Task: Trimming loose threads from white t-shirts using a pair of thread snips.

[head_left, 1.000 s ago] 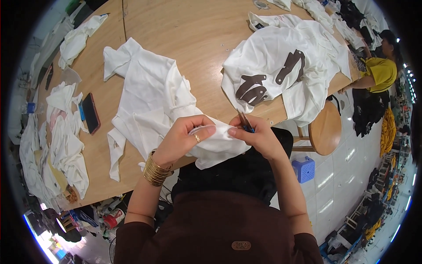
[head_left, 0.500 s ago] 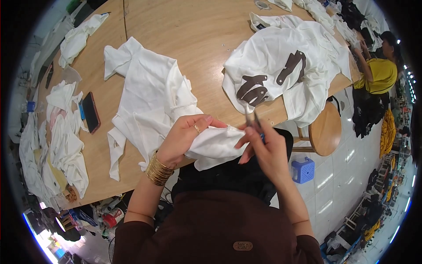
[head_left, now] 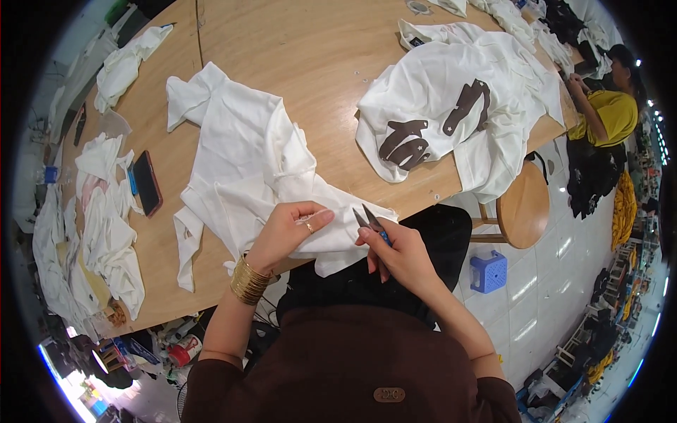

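A white garment (head_left: 236,134) lies spread on the wooden table, one end of it drawn over the near edge toward my lap. My left hand (head_left: 290,229) pinches the cloth of that end between thumb and fingers. In my right hand (head_left: 402,254) is a small pair of scissors (head_left: 372,224) with blue on the handles. The blades are parted, point up and away from me, and lie just over the cloth, right of my left hand. Whether they touch it I cannot tell.
On the table (head_left: 321,84), a white garment with dark brown printed shapes (head_left: 458,60) is heaped at the right. A phone (head_left: 147,182) and more white cloth (head_left: 106,218) lie left. A wooden stool (head_left: 523,204) and a blue plastic stool (head_left: 488,272) stand right. A person in yellow (head_left: 608,116) is at far right.
My right hand has brought the scissors left and nearer to me, from beyond the cloth's end to over it. My left hand has shifted slightly left and closer to me, still gripping the garment.
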Motion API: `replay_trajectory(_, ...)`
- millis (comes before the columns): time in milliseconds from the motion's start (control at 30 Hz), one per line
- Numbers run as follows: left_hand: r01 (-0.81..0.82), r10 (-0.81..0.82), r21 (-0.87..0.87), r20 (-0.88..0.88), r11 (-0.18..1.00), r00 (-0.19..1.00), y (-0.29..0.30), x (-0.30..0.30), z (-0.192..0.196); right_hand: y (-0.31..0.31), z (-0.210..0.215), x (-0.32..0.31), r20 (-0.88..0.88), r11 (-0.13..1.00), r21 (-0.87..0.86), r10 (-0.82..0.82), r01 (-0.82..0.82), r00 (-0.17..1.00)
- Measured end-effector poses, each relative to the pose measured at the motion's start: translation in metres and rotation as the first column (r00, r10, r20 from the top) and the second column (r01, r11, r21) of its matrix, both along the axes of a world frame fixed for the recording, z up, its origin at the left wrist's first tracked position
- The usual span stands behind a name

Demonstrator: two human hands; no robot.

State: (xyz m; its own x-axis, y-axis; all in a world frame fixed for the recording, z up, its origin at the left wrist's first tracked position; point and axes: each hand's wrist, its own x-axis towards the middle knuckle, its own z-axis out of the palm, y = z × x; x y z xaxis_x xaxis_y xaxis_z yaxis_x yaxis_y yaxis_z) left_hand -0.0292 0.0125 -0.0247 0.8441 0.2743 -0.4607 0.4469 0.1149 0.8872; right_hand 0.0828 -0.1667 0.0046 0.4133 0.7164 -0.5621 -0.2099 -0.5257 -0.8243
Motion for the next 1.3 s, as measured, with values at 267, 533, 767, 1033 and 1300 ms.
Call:
replay_trajectory(267, -0.106, 0.11, -0.22, 0.005, 0.97, 0.994, -0.004, -0.002, -0.002, 0.008, 0.004, -0.006, 0.052, 0.998, -0.007, 0.056, -0.056, 0.997)
replay_trajectory(533, -0.089, 0.101, -0.25, 0.035, 0.964, 0.994, -0.007, 0.001, 0.005, 0.008, 0.003, -0.005, 0.06, 0.999, -0.01, 0.048, -0.048, 0.997)
replay_trajectory(767, -0.072, 0.088, -0.319, 0.036, 0.945, 0.996, -0.008, 0.001, 0.008, 0.008, -0.001, -0.005, 0.018, 1.0, 0.013, 0.011, -0.011, 1.0)
replay_trajectory(1033, -0.058, 0.081, -0.263, 0.077, 0.963, 0.994, -0.014, 0.003, 0.006, 0.006, -0.014, -0.007, -0.207, 0.972, 0.203, -0.072, 0.115, 0.976)
replay_trajectory(1300, 0.0, 0.022, -0.137, 0.157, 0.991, 0.987, -0.014, 0.005, 0.006, 0.007, -0.012, -0.001, -0.68, 0.958, 0.174, -0.049, 0.227, 0.731)
